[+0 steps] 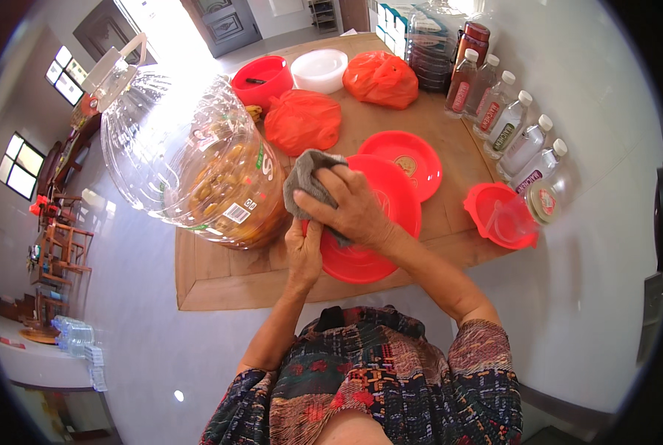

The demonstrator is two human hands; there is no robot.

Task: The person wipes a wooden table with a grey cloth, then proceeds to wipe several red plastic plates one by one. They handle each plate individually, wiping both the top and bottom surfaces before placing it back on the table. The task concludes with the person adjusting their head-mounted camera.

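My right hand (350, 204) is closed on a crumpled grey cloth (305, 178), pressing it against the left rim of a large red plate (398, 215). Just below the cloth, my left hand (304, 248) grips the plate's left edge, its fingers partly hidden. A second red plate (429, 159) with a gold emblem lies behind the first, partly covered by it. Close to the left of my hands stands a big clear plastic jar (164, 159) holding brownish fruit in liquid.
Two knotted red plastic bags, a near one (302, 122) and a far one (382, 80), a red bowl (261, 93) and a white tub (320, 70) stand farther back. Several clear bottles (502, 119) line the right edge. A red basket (487, 200) sits beside a lidded jar (543, 204).
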